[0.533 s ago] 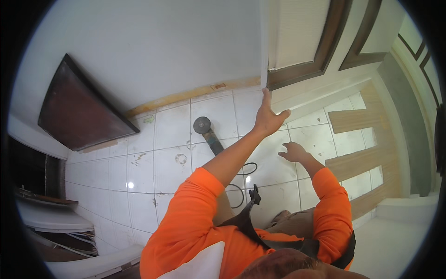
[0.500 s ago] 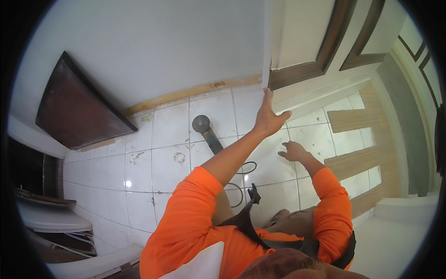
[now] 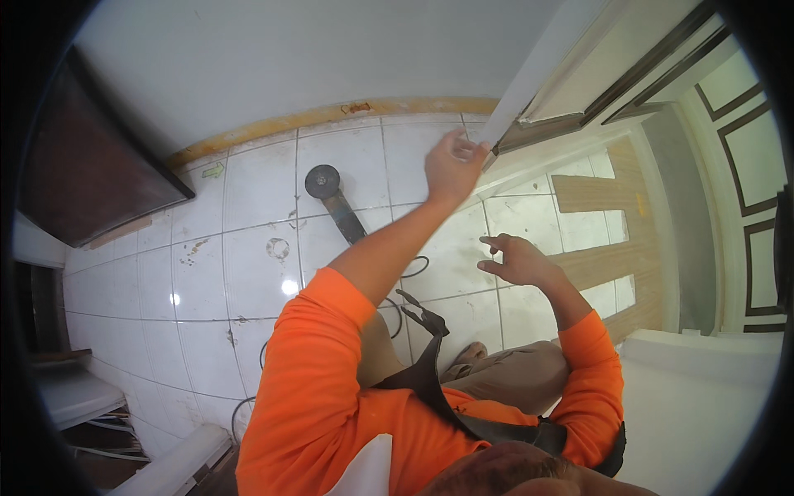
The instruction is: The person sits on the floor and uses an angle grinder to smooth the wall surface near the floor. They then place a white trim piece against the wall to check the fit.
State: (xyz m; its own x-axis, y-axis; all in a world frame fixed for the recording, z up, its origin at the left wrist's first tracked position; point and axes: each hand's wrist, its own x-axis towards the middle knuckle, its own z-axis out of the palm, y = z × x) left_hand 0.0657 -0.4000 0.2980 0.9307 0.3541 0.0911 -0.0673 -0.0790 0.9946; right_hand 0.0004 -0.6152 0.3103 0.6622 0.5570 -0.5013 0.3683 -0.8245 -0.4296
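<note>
My left hand (image 3: 453,169) is raised beside the lower corner of a white door-like panel (image 3: 538,78) with dark brown trim. Its fingers are bent and slightly blurred, and whether they touch the panel's edge or hold anything is unclear. Lower and to the right, my right hand (image 3: 525,260) hovers over the floor with thumb and fingers apart and nothing in it. An angle grinder (image 3: 337,207) with a dark disc lies on the white tiles to the left of my left forearm, which hides its rear end. Its black cord (image 3: 416,267) curls across the floor near my knee.
A dark reddish-brown panel (image 3: 95,165) leans against the wall at left. Wood-look planks (image 3: 608,194) lie in a stepped pattern on white floor tiles (image 3: 198,281) at right. Yellowish bare strip (image 3: 298,122) runs along the wall's foot. A white ledge (image 3: 703,397) stands at lower right.
My left hand has curled its fingers and shifted slightly left in the picture beside the panel's corner. The view has moved, so the grinder and leaning panel appear farther left. My right hand stays open.
</note>
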